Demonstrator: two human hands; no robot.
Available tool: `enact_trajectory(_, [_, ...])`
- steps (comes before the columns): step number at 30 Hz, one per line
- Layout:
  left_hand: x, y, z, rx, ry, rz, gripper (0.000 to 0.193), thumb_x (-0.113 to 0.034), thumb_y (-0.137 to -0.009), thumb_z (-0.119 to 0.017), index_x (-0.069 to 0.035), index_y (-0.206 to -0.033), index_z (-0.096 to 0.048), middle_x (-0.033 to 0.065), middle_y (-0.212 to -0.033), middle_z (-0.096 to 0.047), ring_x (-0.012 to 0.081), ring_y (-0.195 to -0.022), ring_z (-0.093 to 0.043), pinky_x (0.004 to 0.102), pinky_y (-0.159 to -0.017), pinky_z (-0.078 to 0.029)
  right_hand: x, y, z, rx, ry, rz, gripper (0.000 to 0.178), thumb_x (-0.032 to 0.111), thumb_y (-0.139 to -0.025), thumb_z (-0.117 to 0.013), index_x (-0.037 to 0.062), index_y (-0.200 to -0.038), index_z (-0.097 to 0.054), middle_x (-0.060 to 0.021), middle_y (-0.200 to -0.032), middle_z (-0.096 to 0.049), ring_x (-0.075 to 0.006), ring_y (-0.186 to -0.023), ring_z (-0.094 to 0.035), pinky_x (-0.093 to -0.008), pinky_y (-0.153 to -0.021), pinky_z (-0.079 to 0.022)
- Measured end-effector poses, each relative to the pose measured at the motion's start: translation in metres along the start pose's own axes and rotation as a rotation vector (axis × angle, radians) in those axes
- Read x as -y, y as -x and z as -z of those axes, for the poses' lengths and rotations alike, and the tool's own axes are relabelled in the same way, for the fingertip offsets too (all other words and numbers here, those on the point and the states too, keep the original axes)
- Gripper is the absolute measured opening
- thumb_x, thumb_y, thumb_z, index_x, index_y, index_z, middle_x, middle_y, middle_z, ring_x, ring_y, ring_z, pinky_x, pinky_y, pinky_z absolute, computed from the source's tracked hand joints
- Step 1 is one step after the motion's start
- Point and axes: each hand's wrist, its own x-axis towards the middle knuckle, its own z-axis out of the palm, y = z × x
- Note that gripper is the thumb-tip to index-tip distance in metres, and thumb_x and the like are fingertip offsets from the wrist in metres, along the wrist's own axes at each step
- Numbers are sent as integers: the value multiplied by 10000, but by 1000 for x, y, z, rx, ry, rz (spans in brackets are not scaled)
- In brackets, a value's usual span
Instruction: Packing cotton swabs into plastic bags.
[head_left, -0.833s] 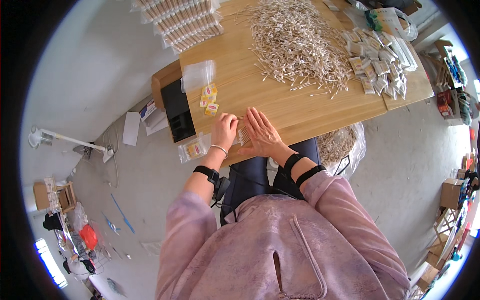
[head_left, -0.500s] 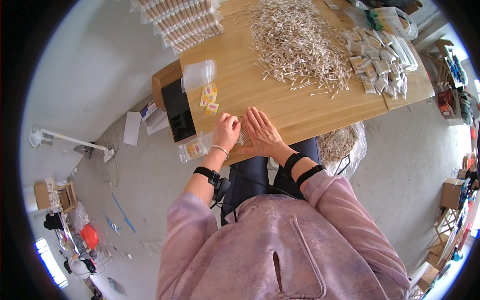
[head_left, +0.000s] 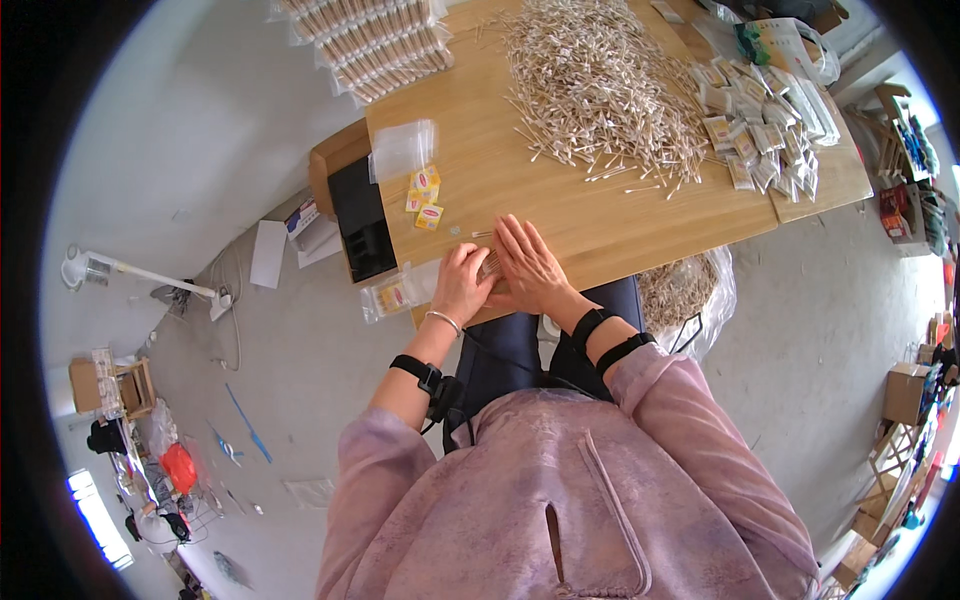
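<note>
My left hand (head_left: pixel 464 286) has its fingers bent around a small bunch of cotton swabs (head_left: pixel 489 263) at the table's near edge. Stretched out and lying flat against the other side of that bunch is my right hand (head_left: pixel 530 266). Most of the bunch is hidden between the two hands. One loose swab (head_left: pixel 482 234) lies just beyond my left fingertips. Left of that hand rests a clear plastic bag (head_left: pixel 392 296) with a yellow card in it. Several yellow-and-white cards (head_left: pixel 427 217) lie farther off, below a stack of flat clear bags (head_left: pixel 404 150).
A big heap of loose cotton swabs (head_left: pixel 600 85) covers the far middle of the wooden table (head_left: pixel 640 225). Filled packets (head_left: pixel 765 140) are piled at the right, and rows of bagged swabs (head_left: pixel 365 45) stand far left. A swab-filled sack (head_left: pixel 685 290) sits below the table's edge.
My left hand has moved slightly right and nearer, its fingers now against the bunch beside my right hand. The right hand stays flat in nearly the same place.
</note>
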Motion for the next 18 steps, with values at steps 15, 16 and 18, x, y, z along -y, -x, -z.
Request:
enact_trajectory(15, [16,-32,-8,-241,281,282,273,-146,-939,-584,-12,-1177,-590,156,-1168,-574,276,-1073,-589,364,-899,-487,6,-4,3,29,-13,-20,1119,759,-728,-536,-75,-1435,-300,-238,-1544,-209,-326,-1463,-141,-428,-1194,-111])
enact_trajectory(16, [16,-17,-5,-244,269,284,273,-146,-939,-584,-12,-1177,-590,156,-1168,-574,276,-1073,-589,364,-899,-487,11,-8,3,23,-22,-13,1119,759,-728,-536,-75,-1435,-300,-238,-1544,-209,-326,-1463,-141,-428,-1194,-111])
enact_trajectory(18, [6,12,-31,-368,795,295,431,-206,-998,-494,13,-1367,-447,172,-1409,-442,259,-1313,-436,348,-1076,-361,6,-6,-1,35,-39,-29,1105,743,-748,-539,-95,-1424,-293,-261,-1540,-197,-330,-1463,-145,-432,-1191,-120])
